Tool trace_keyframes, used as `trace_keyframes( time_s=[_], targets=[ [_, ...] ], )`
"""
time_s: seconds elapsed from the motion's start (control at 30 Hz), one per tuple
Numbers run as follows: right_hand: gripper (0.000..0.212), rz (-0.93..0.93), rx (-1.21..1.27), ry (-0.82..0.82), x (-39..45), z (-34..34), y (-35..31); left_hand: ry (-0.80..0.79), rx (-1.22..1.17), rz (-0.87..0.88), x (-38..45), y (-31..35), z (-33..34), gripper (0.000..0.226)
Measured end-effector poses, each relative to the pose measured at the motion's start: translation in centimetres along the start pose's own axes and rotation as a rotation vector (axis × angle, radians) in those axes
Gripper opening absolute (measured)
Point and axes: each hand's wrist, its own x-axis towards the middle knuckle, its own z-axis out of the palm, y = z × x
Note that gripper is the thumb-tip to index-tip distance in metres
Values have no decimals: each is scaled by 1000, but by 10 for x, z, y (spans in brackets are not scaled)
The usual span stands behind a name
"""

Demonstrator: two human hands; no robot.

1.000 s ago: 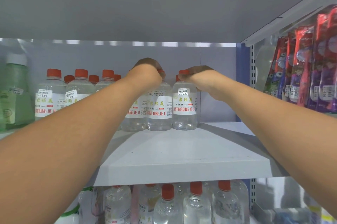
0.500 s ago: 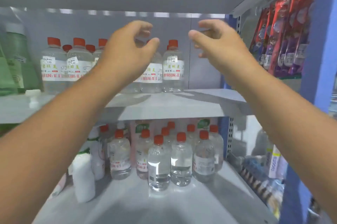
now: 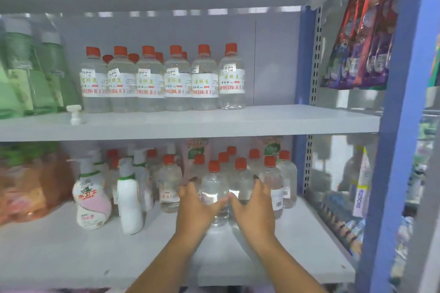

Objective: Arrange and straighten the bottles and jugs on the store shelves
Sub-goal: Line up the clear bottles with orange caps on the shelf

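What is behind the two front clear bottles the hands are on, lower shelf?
Behind the two front clear bottles, more red-capped bottles and pink packs against the back panel. Left hand and right hand cover their lower parts.

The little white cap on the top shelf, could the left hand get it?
Probably yes. The white cap stands alone near the shelf's front edge with nothing before it. But the left hand is busy gripping a bottle one shelf down, so it must let go first.
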Motion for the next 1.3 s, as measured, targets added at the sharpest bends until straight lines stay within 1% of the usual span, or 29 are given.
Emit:
trace_keyframes(
  time_s=[0.07,0.13,0.27,0.33,0.4,0.5,0.6,0.7,0.77,0.87,1.0,1.07,1.1,1.13,1.17,1.2,1.23,1.27,1.3],
  targets=[
    [69,36,-14,68,2,13,-4,20,-4,27,2,0,10,79],
    [61,61,-1,67,5,19,-5,23,-38,66,-2,-8,15,80],
    [53,41,211,-53,-1,14,-4,-36,-199,71,-22,-17,-14,67],
    [47,40,266,-125,-12,8,-9,-14,-210,59,-39,-21,-41,64],
    [47,50,312,-163,-27,4,-18,11,-208,55,-60,-26,-72,64],
    [50,20,392,-225,-53,15,-41,144,-206,75,-83,-42,-130,63],
    [56,-24,457,-299,-75,41,-71,257,-107,104,-88,-61,-185,67],
    [45,-12,508,-354,-90,69,-103,315,-67,56,-69,-89,-220,63],
    [43,1,522,-350,-99,90,-116,339,-50,37,-53,-110,-232,62],
    [37,3,544,-336,-107,118,-125,319,-65,26,-33,-139,-243,67],
    [41,42,562,-482,-103,138,-136,268,-88,71,-12,-158,-248,66],
    [41,34,512,-537,-100,142,-137,205,-103,121,-5,-159,-247,73],
    [42,24,476,-541,-99,144,-135,214,-87,134,-6,-158,-245,72],
    [48,21,445,-529,-98,144,-130,282,-14,166,-8,-159,-242,68],
    [55,35,426,-491,-97,141,-123,386,62,189,-12,-155,-238,71],
    [60,55,405,-427,-94,135,-114,467,93,240,-18,-151,-232,78],
    [58,68,379,-343,-87,126,-103,494,70,328,-29,-145,-223,71],
    [50,73,346,-248,-77,114,-93,441,-44,408,-40,-131,-211,54],
    [43,73,304,-156,-64,101,-83,355,-159,460,-46,-118,-198,41]
  ],
)
